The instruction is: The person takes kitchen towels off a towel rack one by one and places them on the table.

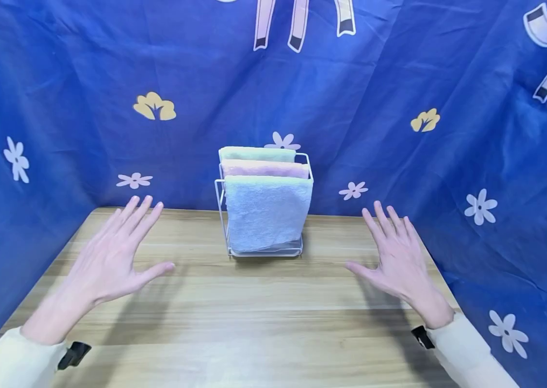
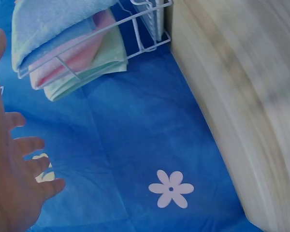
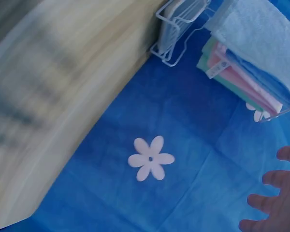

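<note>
One white wire rack [image 1: 265, 255] stands near the middle of the back edge of the desk [image 1: 263, 323], carrying three folded, fluffy cloths: blue towel [image 1: 268, 215] in front, pink towel [image 1: 265, 170], then green towel [image 1: 257, 154], top folds parallel to that edge. Left hand [image 1: 113, 253] and right hand [image 1: 396, 261] flank it, each grip spread wide, holding nothing.

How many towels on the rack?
3: blue towel in front, pink towel in the middle, green towel at the back, all draped over the white rack; none seems hidden.
</note>
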`<state>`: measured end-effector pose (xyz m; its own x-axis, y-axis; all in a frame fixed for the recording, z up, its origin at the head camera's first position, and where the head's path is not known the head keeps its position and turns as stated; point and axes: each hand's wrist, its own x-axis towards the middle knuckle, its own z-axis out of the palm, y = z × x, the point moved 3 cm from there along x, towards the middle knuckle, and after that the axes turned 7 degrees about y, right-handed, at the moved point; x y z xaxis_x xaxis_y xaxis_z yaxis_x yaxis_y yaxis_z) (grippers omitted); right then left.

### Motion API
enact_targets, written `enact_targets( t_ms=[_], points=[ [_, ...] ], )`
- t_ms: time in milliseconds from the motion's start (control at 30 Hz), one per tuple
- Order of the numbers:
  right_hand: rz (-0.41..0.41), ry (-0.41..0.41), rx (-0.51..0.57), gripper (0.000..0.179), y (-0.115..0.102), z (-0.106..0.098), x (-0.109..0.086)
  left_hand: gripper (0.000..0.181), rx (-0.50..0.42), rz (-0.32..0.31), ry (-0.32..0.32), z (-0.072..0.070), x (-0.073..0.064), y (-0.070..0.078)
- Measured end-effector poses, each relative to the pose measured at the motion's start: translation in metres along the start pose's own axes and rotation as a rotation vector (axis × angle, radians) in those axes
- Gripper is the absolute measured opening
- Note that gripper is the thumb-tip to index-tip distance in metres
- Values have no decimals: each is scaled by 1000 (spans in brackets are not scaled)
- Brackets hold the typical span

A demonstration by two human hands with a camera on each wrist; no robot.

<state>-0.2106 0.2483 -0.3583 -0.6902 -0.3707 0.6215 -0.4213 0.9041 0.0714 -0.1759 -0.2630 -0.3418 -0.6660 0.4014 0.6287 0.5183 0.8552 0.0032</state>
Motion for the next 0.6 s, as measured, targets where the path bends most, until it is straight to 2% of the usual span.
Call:
enact_targets(
  t_ms=[367, 533, 600],
  points=[
    [-70, 84, 82, 110, -24, -7, 35, 100, -208, -131, 7, -1, 19, 13],
    [-119, 149, 138, 105, -34, -11, 50, 93, -346, -219, -4, 2, 28, 18],
    [-144, 175, 156, 103, -38, -12, 56, 89, -399, -246, 10, 4, 33, 20]
  ],
)
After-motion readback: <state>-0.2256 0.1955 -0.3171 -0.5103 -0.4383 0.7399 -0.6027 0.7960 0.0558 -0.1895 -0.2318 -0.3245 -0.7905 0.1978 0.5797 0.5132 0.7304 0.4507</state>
